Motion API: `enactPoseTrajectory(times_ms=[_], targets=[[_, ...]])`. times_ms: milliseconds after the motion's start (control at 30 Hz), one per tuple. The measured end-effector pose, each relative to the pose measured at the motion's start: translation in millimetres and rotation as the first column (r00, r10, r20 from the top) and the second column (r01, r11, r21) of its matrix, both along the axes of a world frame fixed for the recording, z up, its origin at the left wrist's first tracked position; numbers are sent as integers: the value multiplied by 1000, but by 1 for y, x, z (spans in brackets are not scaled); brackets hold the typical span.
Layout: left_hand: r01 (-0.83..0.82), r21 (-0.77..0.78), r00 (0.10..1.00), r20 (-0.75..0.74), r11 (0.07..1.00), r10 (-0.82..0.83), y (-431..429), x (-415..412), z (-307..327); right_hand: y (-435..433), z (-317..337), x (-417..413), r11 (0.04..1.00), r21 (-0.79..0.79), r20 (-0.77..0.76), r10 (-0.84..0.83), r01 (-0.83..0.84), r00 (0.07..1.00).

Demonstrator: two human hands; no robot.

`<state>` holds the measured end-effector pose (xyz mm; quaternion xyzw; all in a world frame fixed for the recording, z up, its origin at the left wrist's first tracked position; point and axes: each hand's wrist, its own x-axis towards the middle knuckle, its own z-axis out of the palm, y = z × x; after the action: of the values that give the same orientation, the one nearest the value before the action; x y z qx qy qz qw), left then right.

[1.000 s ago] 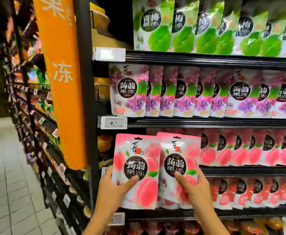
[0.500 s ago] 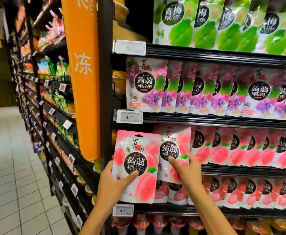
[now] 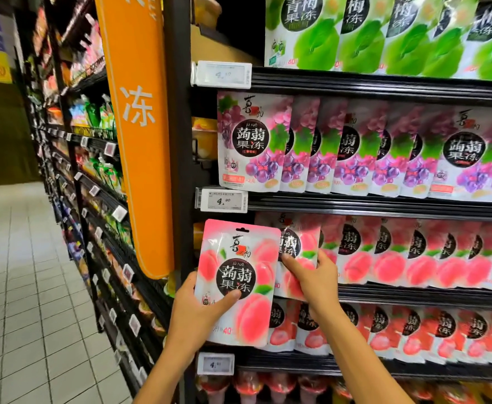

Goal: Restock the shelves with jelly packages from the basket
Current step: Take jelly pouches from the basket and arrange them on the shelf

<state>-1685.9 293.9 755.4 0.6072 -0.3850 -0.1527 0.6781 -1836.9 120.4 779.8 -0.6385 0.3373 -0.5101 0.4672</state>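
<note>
1. Fingers (image 3: 227,298) of the left hand (image 3: 193,316): the thumb lies across the front of a peach jelly package (image 3: 239,275) and the other fingers are hidden behind it, curled round its lower left edge. The package is upright, out in front of the shelving and clear of the row.
2. Right hand (image 3: 316,279): thumb and forefinger pinch a second peach package (image 3: 301,252) low down. It stands at the left end of the peach row (image 3: 413,255), at 3 o'clock of the first package, which overlaps it. Cannot tell whether it rests on the shelf rail (image 3: 413,297).
3. Around: grape packages (image 3: 340,153) at 12 o'clock of the hands, with green plum packages (image 3: 384,39) above them. Red-fruit packages (image 3: 384,330) at 5 o'clock, partly behind the right forearm. Orange sign (image 3: 139,126) at 10 o'clock, tiled floor (image 3: 20,287) at 8 o'clock.
4. Writing: the peach and grape packs read "蒟蒻果冻" and "jǔ ruò". The green packs read "青梅果冻". The sign shows "冻". The price tag (image 3: 224,201) under the grape row reads "4.90". The held pack shows "40" near its foot.
</note>
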Motion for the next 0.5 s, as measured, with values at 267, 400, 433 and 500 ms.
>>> enactPoseTrajectory(times_ms=[267,400,433,500], targets=[[-10,-30,1000,-9,1000,9,-10,-2,7,-13,5,12,991,-121,-9,-64,62,998],[-17,-52,998,-53,998,14,-13,-4,6,-6,-4,12,980,-194,-46,-46,37,998],[-17,-57,998,-63,998,14,-14,-4,5,-5,-4,11,980,-197,-44,-48,38,998],[-20,-63,997,-75,998,16,-14,-5,4,-7,-2,9,983,-177,-9,-58,55,998]])
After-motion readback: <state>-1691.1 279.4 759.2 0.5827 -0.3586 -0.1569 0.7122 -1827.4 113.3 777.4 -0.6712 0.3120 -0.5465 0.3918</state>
